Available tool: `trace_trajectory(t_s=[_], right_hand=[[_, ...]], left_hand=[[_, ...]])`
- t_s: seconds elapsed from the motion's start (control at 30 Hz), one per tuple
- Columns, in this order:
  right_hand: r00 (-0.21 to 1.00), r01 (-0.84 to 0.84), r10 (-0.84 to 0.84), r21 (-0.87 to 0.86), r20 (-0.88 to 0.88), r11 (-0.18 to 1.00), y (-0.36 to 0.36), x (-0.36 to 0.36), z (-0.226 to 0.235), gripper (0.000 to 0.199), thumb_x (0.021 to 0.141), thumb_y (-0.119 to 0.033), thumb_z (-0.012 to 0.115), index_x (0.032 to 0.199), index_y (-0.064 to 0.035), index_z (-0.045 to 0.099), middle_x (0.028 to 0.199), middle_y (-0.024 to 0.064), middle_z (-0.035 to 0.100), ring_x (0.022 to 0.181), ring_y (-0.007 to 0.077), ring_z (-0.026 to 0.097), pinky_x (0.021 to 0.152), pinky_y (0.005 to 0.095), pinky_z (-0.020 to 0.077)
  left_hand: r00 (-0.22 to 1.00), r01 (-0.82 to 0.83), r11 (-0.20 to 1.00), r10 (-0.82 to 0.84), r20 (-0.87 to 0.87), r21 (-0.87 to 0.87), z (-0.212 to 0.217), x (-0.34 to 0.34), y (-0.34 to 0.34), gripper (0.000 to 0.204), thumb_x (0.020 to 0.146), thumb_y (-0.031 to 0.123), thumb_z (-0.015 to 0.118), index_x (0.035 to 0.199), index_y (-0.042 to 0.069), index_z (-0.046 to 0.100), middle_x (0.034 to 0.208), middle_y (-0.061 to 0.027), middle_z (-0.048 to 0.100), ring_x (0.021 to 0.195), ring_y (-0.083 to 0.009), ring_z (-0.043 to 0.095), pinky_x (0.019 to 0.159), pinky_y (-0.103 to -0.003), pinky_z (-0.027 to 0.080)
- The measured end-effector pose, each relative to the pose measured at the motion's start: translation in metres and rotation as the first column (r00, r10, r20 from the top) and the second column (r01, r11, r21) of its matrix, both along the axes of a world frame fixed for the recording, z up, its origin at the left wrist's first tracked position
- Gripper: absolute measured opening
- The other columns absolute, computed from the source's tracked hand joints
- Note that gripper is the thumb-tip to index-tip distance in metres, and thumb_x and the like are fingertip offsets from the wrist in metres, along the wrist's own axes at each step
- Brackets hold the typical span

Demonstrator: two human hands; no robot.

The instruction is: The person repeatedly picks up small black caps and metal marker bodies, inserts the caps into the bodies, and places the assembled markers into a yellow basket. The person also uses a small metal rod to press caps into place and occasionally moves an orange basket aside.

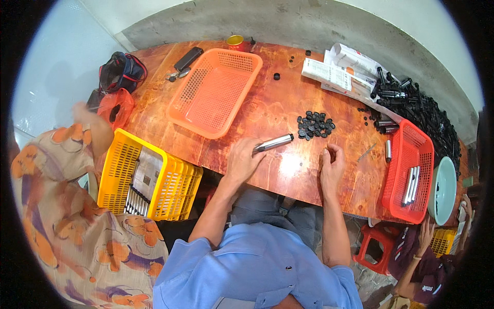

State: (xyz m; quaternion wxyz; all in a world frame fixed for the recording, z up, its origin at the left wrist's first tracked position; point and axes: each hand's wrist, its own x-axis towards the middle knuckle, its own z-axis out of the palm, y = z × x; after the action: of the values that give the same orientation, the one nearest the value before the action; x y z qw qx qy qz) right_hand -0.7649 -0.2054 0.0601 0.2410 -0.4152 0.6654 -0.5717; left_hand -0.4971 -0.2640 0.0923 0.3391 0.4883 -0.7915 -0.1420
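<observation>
My left hand (244,158) is closed around a silver tube (277,142) with black ends, held slanting over the table's near part. One end points right, toward a heap of small black caps (315,125) lying loose on the wooden table (278,177). My right hand (332,166) rests at the table near those caps, fingers curled in. Whatever its fingertips hold, if anything, is too small to make out. More silver tubes (410,185) with black ends lie inside the red basket (391,203) at the right.
An orange basket (213,129) stands far left. Beside me, a person in a flowered garment (110,252) sits by a yellow crate (177,190) of tubes. Black parts (427,113) pile up at the right, near papers (329,72) and a pale green basin (443,190). Another person's hand (426,234) is below it.
</observation>
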Motion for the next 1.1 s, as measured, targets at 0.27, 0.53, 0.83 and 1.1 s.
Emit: trace_trajectory(t_s=[0.27,0.53,0.83,1.1], right_hand=[[1.000,0.010,-0.010,0.008,0.017,1.000,-0.001,-0.002,-0.005,0.022,0.098,-0.013,0.063,0.114,0.0020,0.063,0.104,0.0108,0.062,0.098,0.0206,0.061,0.089,0.0344,0.0496],[1.000,0.018,-0.018,-0.021,0.004,1.000,-0.003,0.001,-0.005,0.022,0.097,-0.012,0.063,0.113,0.0023,0.063,0.103,0.0101,0.062,0.095,0.0197,0.061,0.087,0.0335,0.0501],[0.994,0.019,-0.019,-0.001,-0.103,1.000,-0.003,0.003,0.002,0.021,0.095,-0.011,0.063,0.110,0.0023,0.063,0.104,0.0149,0.062,0.097,0.0267,0.062,0.089,0.0369,0.0495],[0.970,0.035,-0.040,-0.025,-0.240,0.999,0.000,0.000,0.000,0.020,0.092,-0.006,0.063,0.110,0.0014,0.063,0.104,0.0142,0.063,0.098,0.0274,0.063,0.089,0.0363,0.0499]], left_hand=[[0.989,-0.077,0.996,0.070,0.129,0.052,0.011,0.011,0.000,0.038,0.079,0.014,0.080,0.116,0.008,0.071,0.109,-0.0119,0.067,0.104,-0.0324,0.062,0.090,-0.043,0.047],[0.990,-0.058,0.997,0.050,0.130,0.057,0.014,0.015,-0.002,0.035,0.082,0.018,0.078,0.116,0.008,0.072,0.106,-0.0120,0.066,0.101,-0.0317,0.061,0.087,-0.042,0.047],[0.935,-0.132,0.988,0.149,0.321,-0.075,0.018,0.011,-0.009,0.027,0.082,0.017,0.077,0.106,0.006,0.071,0.099,-0.0127,0.063,0.097,-0.0339,0.061,0.083,-0.045,0.047],[0.991,-0.115,0.993,0.117,0.067,-0.035,-0.009,0.015,-0.018,0.025,0.088,0.013,0.074,0.109,0.001,0.069,0.106,-0.0175,0.063,0.103,-0.0375,0.061,0.089,-0.045,0.049]])
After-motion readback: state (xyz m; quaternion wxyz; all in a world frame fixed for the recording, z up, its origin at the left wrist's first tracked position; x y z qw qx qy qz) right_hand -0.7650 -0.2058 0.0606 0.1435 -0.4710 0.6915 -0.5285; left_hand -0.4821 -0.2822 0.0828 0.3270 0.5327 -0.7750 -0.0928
